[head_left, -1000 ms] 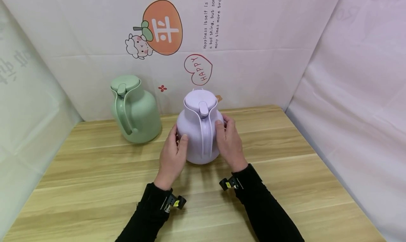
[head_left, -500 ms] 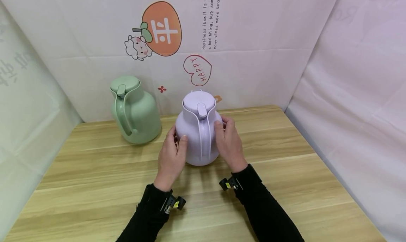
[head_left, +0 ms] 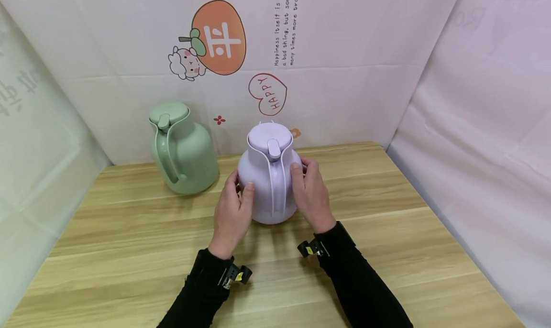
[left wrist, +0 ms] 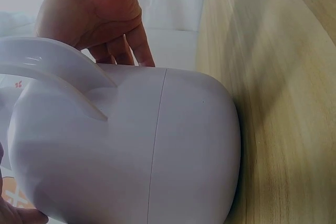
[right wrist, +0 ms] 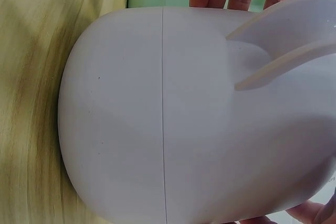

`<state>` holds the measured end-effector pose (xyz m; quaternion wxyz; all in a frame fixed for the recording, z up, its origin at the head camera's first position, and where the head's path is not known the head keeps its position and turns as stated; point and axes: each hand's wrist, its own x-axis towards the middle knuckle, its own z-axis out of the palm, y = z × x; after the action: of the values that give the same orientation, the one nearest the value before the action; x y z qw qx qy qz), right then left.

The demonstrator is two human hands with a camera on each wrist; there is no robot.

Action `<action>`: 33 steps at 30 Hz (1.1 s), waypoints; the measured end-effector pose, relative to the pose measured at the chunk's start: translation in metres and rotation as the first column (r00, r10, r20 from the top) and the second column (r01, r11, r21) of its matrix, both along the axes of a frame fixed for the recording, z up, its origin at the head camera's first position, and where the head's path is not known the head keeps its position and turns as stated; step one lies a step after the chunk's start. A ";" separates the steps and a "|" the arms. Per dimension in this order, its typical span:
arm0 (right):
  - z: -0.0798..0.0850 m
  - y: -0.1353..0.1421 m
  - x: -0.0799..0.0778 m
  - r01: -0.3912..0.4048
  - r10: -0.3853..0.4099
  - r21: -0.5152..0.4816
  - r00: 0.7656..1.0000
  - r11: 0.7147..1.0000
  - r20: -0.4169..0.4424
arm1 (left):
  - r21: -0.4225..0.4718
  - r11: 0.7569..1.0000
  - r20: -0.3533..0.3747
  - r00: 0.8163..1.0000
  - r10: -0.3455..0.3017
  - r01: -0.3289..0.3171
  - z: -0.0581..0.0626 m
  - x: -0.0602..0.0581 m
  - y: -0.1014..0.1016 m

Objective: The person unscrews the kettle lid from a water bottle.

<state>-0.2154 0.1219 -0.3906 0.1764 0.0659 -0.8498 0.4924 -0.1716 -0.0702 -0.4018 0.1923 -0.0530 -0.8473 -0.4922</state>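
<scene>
A lavender thermos jug stands upright on the wooden table, its handle and lid lever facing the person. The left hand holds its left side, thumb on the near face and fingers reaching round behind. On the opposite side the right hand grips it the same way, thumb close to the handle. Both wrist views show the jug's base right at the tabletop and a thin seam round the body. Most of the fingertips are hidden behind the jug in the head view.
To the left at the back stands a green thermos jug of the same shape, handle toward the person. White printed cloth hangs behind the wooden table and along both sides. A small camera sits on each wrist.
Over the past second the lavender jug shifts very slightly to the left with both hands staying on it. The green jug keeps its place.
</scene>
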 end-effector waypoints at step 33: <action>0.007 0.001 0.002 0.006 -0.006 -0.010 1.000 1.000 -0.009 | 0.006 1.000 0.017 1.000 -0.013 0.013 0.000 0.001 -0.001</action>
<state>-0.2131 0.1233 -0.3832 0.1820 0.0646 -0.8468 0.4956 -0.1703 -0.0712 -0.4015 0.1818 -0.0539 -0.8471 -0.4965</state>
